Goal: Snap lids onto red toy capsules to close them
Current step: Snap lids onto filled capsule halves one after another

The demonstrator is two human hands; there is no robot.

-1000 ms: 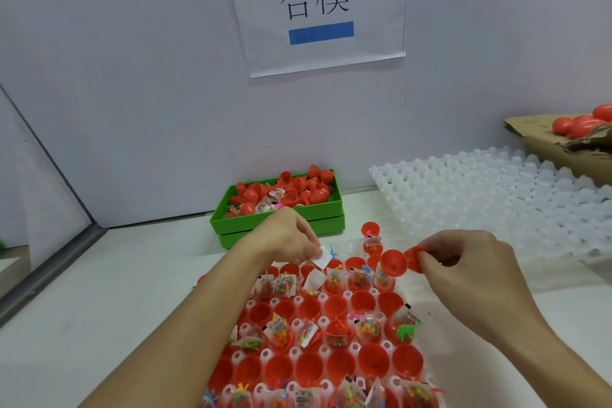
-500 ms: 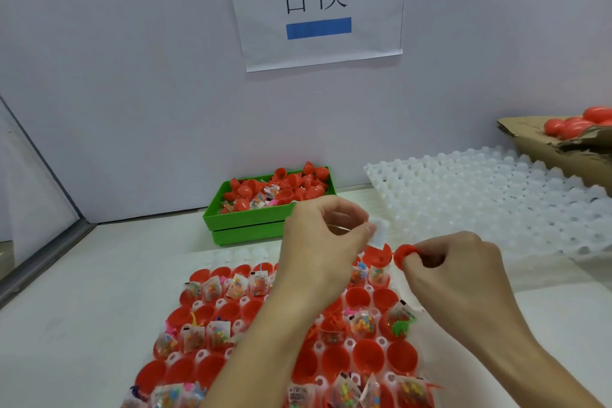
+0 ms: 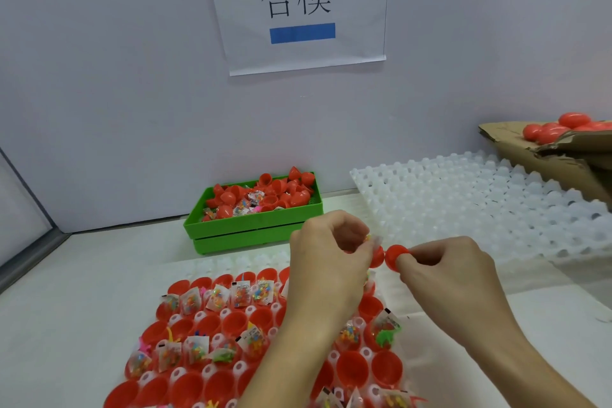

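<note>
My left hand (image 3: 331, 258) grips a red capsule half (image 3: 377, 257) with a small toy packet poking out of it. My right hand (image 3: 443, 272) pinches a red lid (image 3: 394, 257) just to its right. The two red pieces nearly touch, held above the far edge of a white tray (image 3: 212, 267) full of open red capsule halves (image 3: 231, 321), several of them holding toy packets (image 3: 240, 295). My left forearm hides the middle of this tray.
A green bin (image 3: 251, 228) of loose red lids and packets stands against the wall behind the tray. An empty white cell tray (image 3: 480, 209) lies at the right. A cardboard box (image 3: 546, 162) with closed red capsules (image 3: 569, 124) sits at the far right. A paper sign (image 3: 298, 3) hangs on the wall.
My left hand lifted a capsule half with its packet off the tray and brought it up to the right. The lid in my right hand now meets it.
</note>
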